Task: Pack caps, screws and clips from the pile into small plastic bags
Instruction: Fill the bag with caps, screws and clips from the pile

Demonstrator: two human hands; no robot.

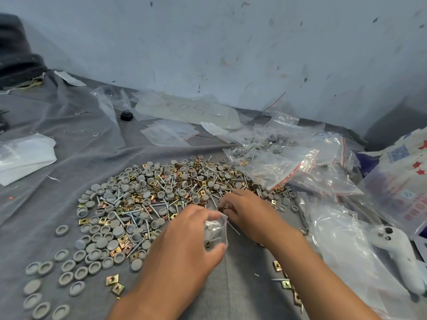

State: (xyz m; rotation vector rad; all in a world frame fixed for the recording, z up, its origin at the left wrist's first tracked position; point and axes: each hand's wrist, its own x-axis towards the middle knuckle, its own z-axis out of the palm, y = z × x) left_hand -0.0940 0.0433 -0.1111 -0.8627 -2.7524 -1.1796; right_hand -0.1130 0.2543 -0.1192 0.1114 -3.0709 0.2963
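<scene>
A wide pile (161,199) of grey round caps, silver screws and brass-coloured square clips lies on a grey cloth. My left hand (184,241) grips a small clear plastic bag (215,229) that holds some caps, a screw and a clip. My right hand (247,211) is at the bag's mouth, its fingertips pinching small metal pieces, with a screw sticking out beneath it. Loose caps (67,266) and clips (113,282) are scattered at the lower left.
Filled zip bags (288,162) lie heaped at the right, empty ones (171,132) at the back. A white controller (402,257) rests on plastic at the far right. White folded plastic (25,155) sits at the left; a wall stands behind.
</scene>
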